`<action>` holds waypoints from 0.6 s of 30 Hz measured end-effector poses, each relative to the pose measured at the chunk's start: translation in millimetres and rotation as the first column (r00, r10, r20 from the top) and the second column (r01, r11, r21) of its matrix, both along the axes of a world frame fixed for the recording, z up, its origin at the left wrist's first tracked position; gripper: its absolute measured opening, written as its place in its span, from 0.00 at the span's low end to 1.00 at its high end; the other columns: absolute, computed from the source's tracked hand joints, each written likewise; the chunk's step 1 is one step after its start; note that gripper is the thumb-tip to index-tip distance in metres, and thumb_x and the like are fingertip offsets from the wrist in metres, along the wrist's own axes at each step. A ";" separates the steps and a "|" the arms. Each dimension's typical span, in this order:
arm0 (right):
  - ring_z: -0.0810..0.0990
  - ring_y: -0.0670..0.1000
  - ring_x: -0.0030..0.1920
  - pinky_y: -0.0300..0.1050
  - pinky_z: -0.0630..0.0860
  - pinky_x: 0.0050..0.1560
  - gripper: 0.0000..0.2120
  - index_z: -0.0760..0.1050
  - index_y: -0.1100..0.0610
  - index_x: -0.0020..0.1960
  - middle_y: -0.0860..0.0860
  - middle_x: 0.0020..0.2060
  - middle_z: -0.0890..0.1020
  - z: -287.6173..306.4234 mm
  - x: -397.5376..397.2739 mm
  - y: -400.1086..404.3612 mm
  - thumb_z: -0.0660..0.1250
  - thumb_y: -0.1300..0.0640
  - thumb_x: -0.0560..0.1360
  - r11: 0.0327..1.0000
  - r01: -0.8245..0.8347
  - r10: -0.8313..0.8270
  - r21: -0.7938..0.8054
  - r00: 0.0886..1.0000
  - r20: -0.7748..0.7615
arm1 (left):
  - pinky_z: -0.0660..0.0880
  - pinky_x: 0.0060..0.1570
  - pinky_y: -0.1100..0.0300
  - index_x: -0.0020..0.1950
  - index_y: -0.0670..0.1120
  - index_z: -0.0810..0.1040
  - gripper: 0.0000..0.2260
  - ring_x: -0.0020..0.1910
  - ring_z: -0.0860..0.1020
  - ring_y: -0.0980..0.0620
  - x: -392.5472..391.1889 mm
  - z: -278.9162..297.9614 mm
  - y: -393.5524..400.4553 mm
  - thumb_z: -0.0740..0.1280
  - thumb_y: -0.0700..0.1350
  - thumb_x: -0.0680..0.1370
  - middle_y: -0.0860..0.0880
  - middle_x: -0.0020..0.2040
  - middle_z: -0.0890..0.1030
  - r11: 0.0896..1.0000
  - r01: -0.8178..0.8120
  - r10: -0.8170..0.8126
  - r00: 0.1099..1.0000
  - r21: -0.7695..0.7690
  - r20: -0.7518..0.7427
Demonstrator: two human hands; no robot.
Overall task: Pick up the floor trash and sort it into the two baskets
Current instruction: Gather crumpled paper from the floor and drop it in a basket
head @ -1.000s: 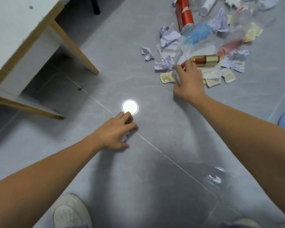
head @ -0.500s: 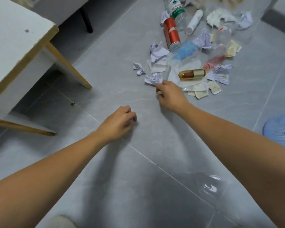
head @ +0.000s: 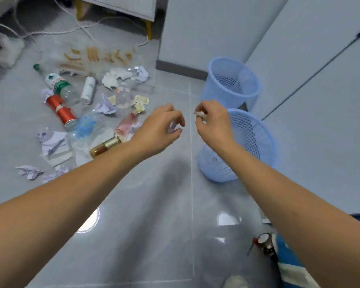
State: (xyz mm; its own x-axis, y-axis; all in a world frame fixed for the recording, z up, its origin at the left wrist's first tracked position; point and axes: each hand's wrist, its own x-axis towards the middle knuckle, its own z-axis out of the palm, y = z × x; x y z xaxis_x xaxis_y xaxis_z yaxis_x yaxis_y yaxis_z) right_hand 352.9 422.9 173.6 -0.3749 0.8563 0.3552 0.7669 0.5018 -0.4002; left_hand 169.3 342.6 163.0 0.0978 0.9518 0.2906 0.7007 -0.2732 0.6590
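Both hands are raised over the grey tiled floor [head: 164, 225], each carrying a scrap toward the bins, so the step in hand looks like the drop-off. The left hand [head: 160, 132] curls its fingers round a small pale lilac paper scrap [head: 172, 126]; the right hand [head: 213, 121] pinches a small whitish crumpled scrap [head: 200, 114]. The near light-blue plastic mesh basket [head: 256, 140] sits at 3 o'clock, just beside the right hand, the far light-blue mesh basket [head: 233, 84] at 1 o'clock. Next, each scrap needs carrying over the fitting rim and letting go. The remaining litter pile [head: 87, 113] lies at 10 o'clock.
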 end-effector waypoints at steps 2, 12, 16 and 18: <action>0.77 0.55 0.44 0.48 0.69 0.42 0.05 0.76 0.57 0.45 0.53 0.42 0.79 13.1 46.6 13.0 0.64 0.64 0.71 0.993 0.122 -0.122 0.008 0.993 0.006 | 0.70 0.49 0.55 0.51 0.46 0.81 0.06 0.49 0.75 0.48 41.8 15.6 33.1 0.72 0.41 0.74 0.46 0.47 0.77 0.997 0.072 -0.072 0.997 0.027 0.008; 0.81 0.56 0.53 0.47 0.75 0.51 0.15 0.81 0.51 0.57 0.53 0.53 0.82 7.6 179.6 15.8 0.74 0.52 0.71 0.890 0.396 -0.342 -0.227 0.908 0.243 | 0.71 0.59 0.53 0.61 0.47 0.81 0.21 0.57 0.76 0.46 176.7 9.0 115.5 0.76 0.55 0.73 0.44 0.58 0.77 0.959 0.239 -0.253 0.965 -0.152 -0.076; 0.81 0.55 0.54 0.49 0.78 0.53 0.15 0.81 0.50 0.57 0.50 0.53 0.82 11.2 168.1 9.9 0.71 0.54 0.70 0.900 0.399 -0.351 -0.177 0.902 0.251 | 0.72 0.60 0.52 0.61 0.47 0.81 0.15 0.60 0.76 0.46 156.7 4.4 89.8 0.69 0.54 0.79 0.45 0.59 0.78 0.981 0.176 -0.180 0.983 -0.085 -0.037; 0.81 0.56 0.52 0.49 0.78 0.51 0.12 0.81 0.51 0.53 0.50 0.50 0.83 12.0 145.2 6.2 0.69 0.57 0.70 0.921 0.366 -0.340 -0.130 0.921 0.189 | 0.74 0.57 0.49 0.60 0.48 0.80 0.12 0.59 0.75 0.46 127.1 -0.5 66.0 0.68 0.52 0.80 0.46 0.57 0.78 0.991 0.117 -0.120 0.992 -0.068 -0.031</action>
